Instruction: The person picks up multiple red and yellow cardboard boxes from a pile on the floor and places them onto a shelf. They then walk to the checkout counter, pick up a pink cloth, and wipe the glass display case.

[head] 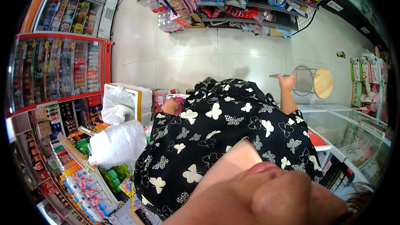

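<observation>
My right hand (287,82) is held out over the floor, gripping a thin flat object (277,75) seen nearly edge-on; it looks like a mobile phone. A round wooden-topped stool (323,82) with metal legs stands just beyond that hand. At my other side, my left hand (170,105) is closed around a dark pink, cloth-like item (179,105), partly covered by the fingers and my sleeve. Wrapped packs (159,98) lie close to this hand. A white foam box (146,103) with white plastic in it stands to its left.
Glass-door drinks coolers (59,68) line the left side. Bottled drinks (87,190) and a white plastic-wrapped bundle (118,143) sit at lower left. Snack shelves (250,4) stand ahead across the tiled floor (193,47). A glass counter (347,131) is at my right.
</observation>
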The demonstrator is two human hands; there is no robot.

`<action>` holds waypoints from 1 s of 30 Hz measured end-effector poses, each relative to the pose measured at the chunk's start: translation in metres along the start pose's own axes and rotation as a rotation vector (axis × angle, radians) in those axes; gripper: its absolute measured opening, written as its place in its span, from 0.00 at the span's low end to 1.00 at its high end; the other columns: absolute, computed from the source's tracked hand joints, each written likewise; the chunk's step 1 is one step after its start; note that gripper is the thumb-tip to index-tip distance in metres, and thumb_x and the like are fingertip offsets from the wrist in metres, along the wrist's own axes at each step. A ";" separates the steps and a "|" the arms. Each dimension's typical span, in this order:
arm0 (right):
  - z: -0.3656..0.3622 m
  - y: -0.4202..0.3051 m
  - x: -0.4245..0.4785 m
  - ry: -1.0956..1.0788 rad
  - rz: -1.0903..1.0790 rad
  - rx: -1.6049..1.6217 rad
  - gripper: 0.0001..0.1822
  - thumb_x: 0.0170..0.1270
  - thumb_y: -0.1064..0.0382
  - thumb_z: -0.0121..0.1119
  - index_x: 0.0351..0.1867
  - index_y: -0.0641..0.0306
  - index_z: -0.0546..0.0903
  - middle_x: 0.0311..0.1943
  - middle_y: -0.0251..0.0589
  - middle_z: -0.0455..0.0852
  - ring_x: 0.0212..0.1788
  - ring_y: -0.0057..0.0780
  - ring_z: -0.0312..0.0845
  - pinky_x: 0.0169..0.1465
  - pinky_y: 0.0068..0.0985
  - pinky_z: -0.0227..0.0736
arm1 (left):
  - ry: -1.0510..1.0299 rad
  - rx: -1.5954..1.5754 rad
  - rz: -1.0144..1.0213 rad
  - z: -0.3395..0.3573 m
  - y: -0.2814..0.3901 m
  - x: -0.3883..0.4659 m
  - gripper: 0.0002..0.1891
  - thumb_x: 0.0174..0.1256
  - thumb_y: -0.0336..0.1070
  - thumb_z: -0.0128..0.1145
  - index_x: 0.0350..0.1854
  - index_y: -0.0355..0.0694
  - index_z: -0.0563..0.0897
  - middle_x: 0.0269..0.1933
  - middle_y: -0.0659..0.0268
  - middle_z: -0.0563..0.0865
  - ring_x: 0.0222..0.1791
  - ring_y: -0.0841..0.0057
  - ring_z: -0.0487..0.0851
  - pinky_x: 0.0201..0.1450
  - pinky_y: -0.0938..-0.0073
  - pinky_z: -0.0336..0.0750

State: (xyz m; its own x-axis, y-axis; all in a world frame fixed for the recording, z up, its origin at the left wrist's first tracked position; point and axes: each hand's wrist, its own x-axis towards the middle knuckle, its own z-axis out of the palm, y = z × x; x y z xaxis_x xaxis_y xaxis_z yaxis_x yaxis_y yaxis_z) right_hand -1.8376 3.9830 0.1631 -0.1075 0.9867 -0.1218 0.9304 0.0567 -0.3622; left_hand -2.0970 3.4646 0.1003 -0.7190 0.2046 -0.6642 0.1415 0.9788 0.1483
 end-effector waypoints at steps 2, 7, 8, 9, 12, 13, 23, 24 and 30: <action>-0.005 -0.006 0.031 0.024 0.011 0.007 0.49 0.35 0.51 0.72 0.61 0.71 0.62 0.55 0.59 0.72 0.57 0.49 0.69 0.59 0.35 0.65 | -0.035 -0.013 -0.015 -0.013 0.013 0.023 0.26 0.43 0.48 0.66 0.47 0.44 0.82 0.41 0.50 0.84 0.44 0.56 0.82 0.47 0.60 0.75; -0.015 0.036 0.101 0.218 0.139 0.066 0.47 0.36 0.49 0.72 0.60 0.68 0.64 0.54 0.56 0.73 0.56 0.49 0.70 0.58 0.37 0.66 | -0.088 -0.096 0.130 -0.039 0.119 0.067 0.23 0.49 0.47 0.62 0.50 0.46 0.80 0.45 0.54 0.84 0.46 0.59 0.81 0.50 0.65 0.74; -0.020 0.042 0.110 0.233 0.183 0.094 0.48 0.36 0.49 0.72 0.60 0.68 0.64 0.55 0.56 0.73 0.57 0.49 0.70 0.58 0.38 0.66 | -0.113 -0.126 0.160 -0.050 0.148 0.076 0.23 0.51 0.46 0.61 0.51 0.46 0.80 0.46 0.56 0.83 0.47 0.60 0.81 0.51 0.66 0.74; -0.026 0.030 0.118 0.211 0.231 0.078 0.48 0.36 0.49 0.72 0.60 0.68 0.63 0.55 0.56 0.73 0.57 0.50 0.69 0.58 0.38 0.66 | -0.121 -0.142 0.157 -0.067 0.170 0.099 0.23 0.51 0.44 0.61 0.52 0.49 0.79 0.47 0.57 0.83 0.48 0.60 0.81 0.52 0.66 0.74; -0.051 0.046 0.138 0.178 0.388 0.020 0.50 0.35 0.49 0.72 0.61 0.68 0.62 0.55 0.57 0.73 0.57 0.50 0.70 0.59 0.38 0.65 | -0.180 -0.119 0.174 -0.085 0.249 0.152 0.25 0.51 0.42 0.62 0.55 0.53 0.76 0.49 0.60 0.83 0.50 0.62 0.80 0.52 0.66 0.75; -0.060 0.053 0.146 0.208 0.435 0.002 0.50 0.35 0.49 0.72 0.61 0.69 0.61 0.55 0.58 0.73 0.56 0.50 0.70 0.59 0.38 0.65 | -0.209 -0.081 0.212 -0.094 0.282 0.172 0.25 0.52 0.42 0.61 0.56 0.53 0.75 0.49 0.60 0.83 0.50 0.62 0.80 0.52 0.66 0.75; -0.129 0.100 0.221 0.382 0.914 -0.058 0.52 0.35 0.48 0.72 0.62 0.70 0.60 0.55 0.59 0.72 0.56 0.52 0.70 0.60 0.36 0.65 | -0.448 0.175 0.612 -0.167 0.619 0.257 0.20 0.58 0.46 0.53 0.54 0.55 0.78 0.50 0.57 0.82 0.51 0.61 0.79 0.54 0.67 0.72; -0.136 0.109 0.219 0.406 0.966 -0.073 0.52 0.35 0.48 0.72 0.62 0.69 0.60 0.55 0.59 0.72 0.56 0.52 0.70 0.60 0.36 0.64 | -0.495 0.202 0.571 -0.178 0.661 0.233 0.20 0.59 0.48 0.52 0.54 0.55 0.78 0.50 0.56 0.82 0.51 0.61 0.79 0.54 0.66 0.72; -0.127 0.147 0.327 0.493 0.939 0.094 0.52 0.34 0.50 0.73 0.62 0.70 0.59 0.54 0.60 0.73 0.57 0.52 0.69 0.60 0.36 0.64 | -0.344 0.370 0.711 -0.119 0.766 0.338 0.26 0.53 0.54 0.56 0.57 0.55 0.75 0.52 0.53 0.80 0.53 0.58 0.78 0.55 0.65 0.71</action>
State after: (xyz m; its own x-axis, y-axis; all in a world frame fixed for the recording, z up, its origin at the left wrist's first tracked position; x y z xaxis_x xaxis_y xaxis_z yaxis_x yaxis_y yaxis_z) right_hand -1.6915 4.3329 0.1873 0.8128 0.5825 -0.0098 0.5333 -0.7508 -0.3898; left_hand -2.3123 4.2815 0.0765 -0.1395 0.7029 -0.6975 0.7335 0.5465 0.4040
